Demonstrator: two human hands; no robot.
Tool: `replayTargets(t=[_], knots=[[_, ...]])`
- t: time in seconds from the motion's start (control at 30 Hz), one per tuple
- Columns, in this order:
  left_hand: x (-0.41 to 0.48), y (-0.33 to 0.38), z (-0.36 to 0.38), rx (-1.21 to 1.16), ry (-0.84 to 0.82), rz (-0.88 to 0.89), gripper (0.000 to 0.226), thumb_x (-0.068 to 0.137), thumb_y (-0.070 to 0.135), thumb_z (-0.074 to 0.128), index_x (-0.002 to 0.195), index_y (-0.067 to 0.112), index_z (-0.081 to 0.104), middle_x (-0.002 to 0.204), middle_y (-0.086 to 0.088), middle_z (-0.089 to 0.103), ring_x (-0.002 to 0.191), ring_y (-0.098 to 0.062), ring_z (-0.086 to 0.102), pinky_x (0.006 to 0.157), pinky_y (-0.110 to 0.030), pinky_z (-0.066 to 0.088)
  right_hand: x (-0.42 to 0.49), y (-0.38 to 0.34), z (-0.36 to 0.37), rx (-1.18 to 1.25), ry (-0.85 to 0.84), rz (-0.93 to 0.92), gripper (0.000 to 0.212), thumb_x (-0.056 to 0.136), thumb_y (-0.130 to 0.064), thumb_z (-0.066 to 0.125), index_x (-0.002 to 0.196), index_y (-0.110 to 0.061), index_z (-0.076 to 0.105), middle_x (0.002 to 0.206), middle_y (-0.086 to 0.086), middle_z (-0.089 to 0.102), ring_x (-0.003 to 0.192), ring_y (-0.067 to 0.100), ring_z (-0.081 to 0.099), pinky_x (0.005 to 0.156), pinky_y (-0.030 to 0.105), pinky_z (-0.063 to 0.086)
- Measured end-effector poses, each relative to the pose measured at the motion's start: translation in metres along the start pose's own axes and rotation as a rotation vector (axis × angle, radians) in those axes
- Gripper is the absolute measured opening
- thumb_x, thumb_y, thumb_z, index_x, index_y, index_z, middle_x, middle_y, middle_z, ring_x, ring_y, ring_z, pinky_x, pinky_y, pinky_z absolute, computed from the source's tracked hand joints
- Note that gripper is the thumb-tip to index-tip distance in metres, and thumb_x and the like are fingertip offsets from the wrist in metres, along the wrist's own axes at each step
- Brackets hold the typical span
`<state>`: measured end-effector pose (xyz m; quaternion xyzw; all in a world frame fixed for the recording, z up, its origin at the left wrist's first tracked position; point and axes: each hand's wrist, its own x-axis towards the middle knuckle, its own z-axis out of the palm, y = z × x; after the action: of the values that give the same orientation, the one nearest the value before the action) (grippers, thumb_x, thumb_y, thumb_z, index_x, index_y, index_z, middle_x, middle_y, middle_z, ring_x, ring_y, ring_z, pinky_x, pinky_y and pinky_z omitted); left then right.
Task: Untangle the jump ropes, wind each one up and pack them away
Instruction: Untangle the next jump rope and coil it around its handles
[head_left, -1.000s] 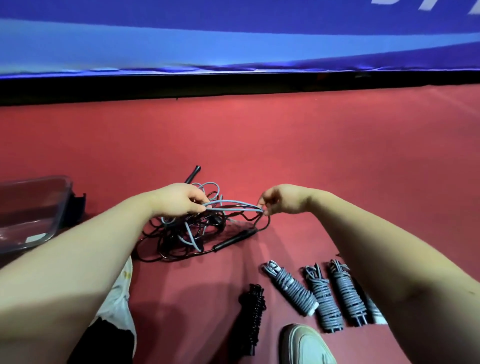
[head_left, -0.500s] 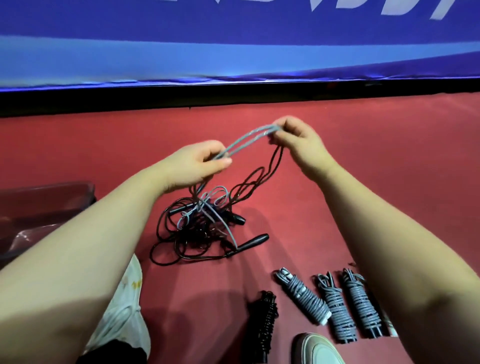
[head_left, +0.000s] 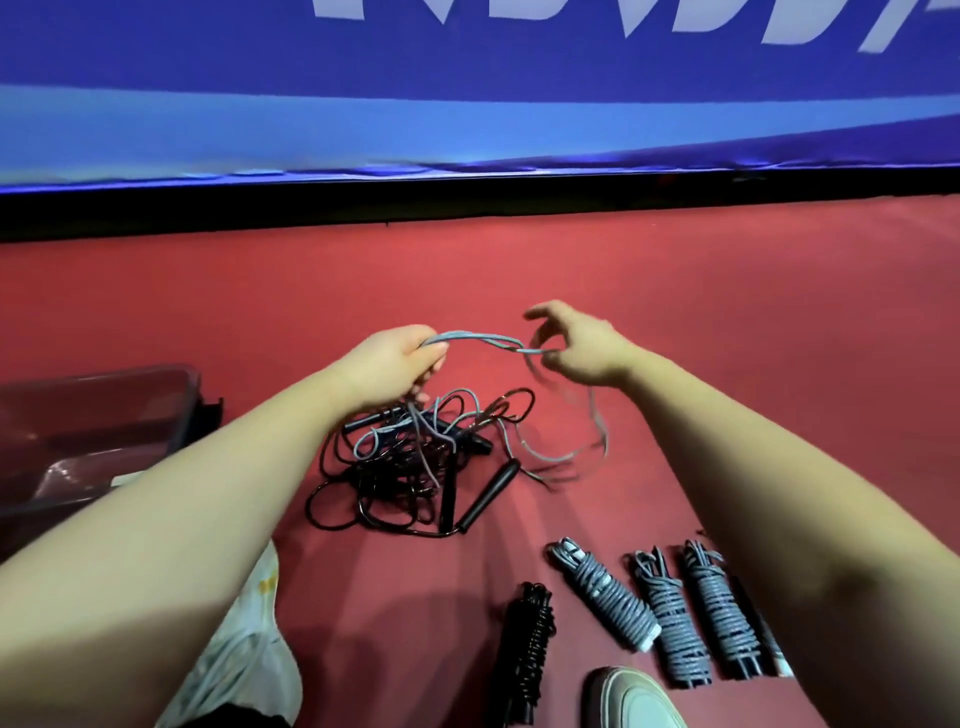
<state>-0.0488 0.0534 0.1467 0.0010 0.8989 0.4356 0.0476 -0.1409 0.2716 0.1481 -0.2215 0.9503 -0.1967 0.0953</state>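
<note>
Head view: two bare forearms reach forward over a red floor (head_left: 753, 312), and the tangle (head_left: 410, 467) of black and grey cords lies on it between them.
Left hand: the left hand (head_left: 395, 364) hangs just above the tangle, with its fingers curled tight round the grey rope (head_left: 470, 339).
Right hand: the right hand (head_left: 582, 345) is above and to the right of the tangle. Its lower fingers hook the far end of the grey rope's loop, while the forefinger and thumb stick out. Blur softens the detail.
Grey rope: doubled strands span from hand to hand above the tangle. Below the left hand they drop into the tangle. Below the right hand, blurred strands fall to the floor at the tangle's right edge.
Handle: a black handle (head_left: 491, 493) lies at the tangle's near right edge.
Wound ropes: three grey bundles (head_left: 670, 618) lie side by side, nearer the person than the tangle and to its right. A black bundle (head_left: 527, 644) lies just left of them.
Clear box (head_left: 104, 415): left of the tangle, partly hidden behind the left forearm.
Shoe (head_left: 634, 699): nearer than the tangle, at the bottom edge of the view below the bundles.
Banner (head_left: 467, 104): blue with white lettering, well beyond the tangle.
</note>
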Motion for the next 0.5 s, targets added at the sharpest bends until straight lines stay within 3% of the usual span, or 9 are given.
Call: replayTargets(t=[0.1,0.17,0.23,0.3,0.4,0.5], knots=[[0.007,0.029,-0.001,0.080,0.036,0.107,0.030,0.100,0.018,0.038,0.072,0.017,0.045,0.066,0.001,0.047,0.057,-0.016,0.052,0.053,-0.017,0.048,-0.007,-0.021,0.010,0.466,-0.266,-0.092,0.038,0.086,0.006,0.055,0.120,-0.011,0.053,0.100,0.001,0.057,0.086,0.008,0.052,0.073,0.011,0.043],[0.009,0.036,-0.006,0.081,0.077,0.142,0.029,0.099,0.017,0.039,0.071,0.019,0.046,0.065,0.001,0.047,0.057,-0.016,0.050,0.058,-0.027,0.050,-0.007,-0.027,0.011,0.604,-0.309,-0.114,0.012,0.091,-0.001,0.052,0.094,-0.011,0.059,0.086,-0.001,0.059,0.078,0.007,0.054,0.077,0.019,0.045],[0.011,0.031,-0.015,0.115,0.142,0.154,0.028,0.098,0.019,0.044,0.071,0.021,0.048,0.063,0.000,0.049,0.058,-0.021,0.053,0.065,-0.033,0.050,-0.007,-0.029,-0.003,0.804,-0.236,-0.081,0.021,0.096,-0.013,0.048,0.076,-0.015,0.051,0.061,-0.007,0.051,0.055,0.007,0.048,0.063,0.025,0.043],[0.009,0.014,-0.019,0.071,0.165,0.137,0.022,0.096,0.023,0.051,0.074,0.024,0.050,0.063,0.002,0.054,0.065,-0.022,0.059,0.072,-0.033,0.049,-0.007,-0.034,-0.029,0.838,-0.062,-0.133,0.027,0.097,-0.014,0.046,0.070,-0.016,0.045,0.047,-0.014,0.039,0.043,0.004,0.032,0.049,0.022,0.029],[-0.001,-0.011,0.000,0.054,0.024,0.110,0.017,0.093,0.020,0.056,0.079,0.027,0.052,0.072,0.009,0.055,0.071,-0.010,0.054,0.074,-0.026,0.043,-0.014,-0.063,-0.070,0.787,0.090,-0.356,0.024,0.090,-0.011,0.052,0.067,-0.015,0.045,0.044,-0.015,0.036,0.042,0.003,0.028,0.044,0.019,0.022],[-0.008,-0.036,0.026,0.149,-0.102,0.019,0.021,0.094,0.019,0.054,0.077,0.029,0.049,0.070,0.012,0.054,0.072,-0.012,0.050,0.069,-0.018,0.039,-0.021,-0.085,-0.099,1.087,0.283,-0.437,0.023,0.088,-0.018,0.050,0.066,-0.018,0.043,0.046,-0.010,0.032,0.042,0.007,0.023,0.043,0.020,0.020]])
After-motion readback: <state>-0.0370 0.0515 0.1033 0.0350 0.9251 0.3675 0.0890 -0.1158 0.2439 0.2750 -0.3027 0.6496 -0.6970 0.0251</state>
